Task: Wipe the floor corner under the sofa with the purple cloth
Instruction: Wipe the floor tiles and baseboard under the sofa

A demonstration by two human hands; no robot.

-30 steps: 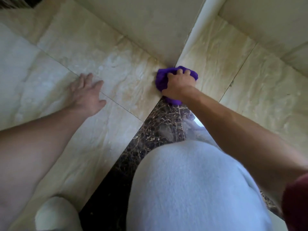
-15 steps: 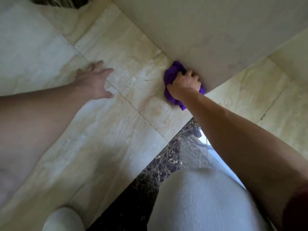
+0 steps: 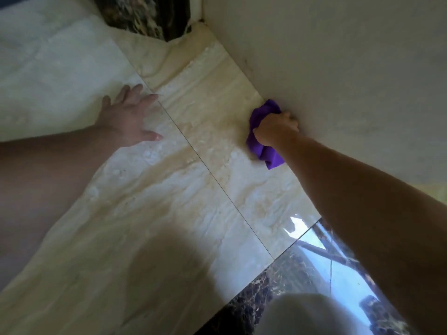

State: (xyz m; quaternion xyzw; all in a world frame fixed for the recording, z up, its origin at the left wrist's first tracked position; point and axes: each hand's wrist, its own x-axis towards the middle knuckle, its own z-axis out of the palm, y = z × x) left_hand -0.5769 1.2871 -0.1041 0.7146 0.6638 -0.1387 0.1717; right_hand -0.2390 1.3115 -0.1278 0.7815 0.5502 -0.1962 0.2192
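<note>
Purple cloth point(image 3: 262, 139) sits bunched on the pale floor tile point(image 3: 212, 110), pressed right against the foot of the cream panel point(image 3: 338, 68) that rises along the right (presumably the sofa's side, though the pictures do not settle that). The right hand point(image 3: 275, 128) is clenched around the cloth, knuckles touching the panel, with cloth showing both ahead of the fingers and behind the wrist. Its long axis runs along the seam where tile meets panel. The left hand point(image 3: 131, 117) lies open and flat on the floor, fingers spread, well apart from the cloth and holding nothing; it looks to be bracing the body.

The corner point(image 3: 200, 22), where the panel meets a dark marbled block point(image 3: 145, 15), lies farther up the same seam, beyond the right hand. So the stroke to come, by my judgement, runs straight forward along that edge, and the right hand is the nearer 1.

Against the view 0.5 s ago, the head has tipped forward: the corner and dark block now show, and the cloth hugs the panel more tightly.
</note>
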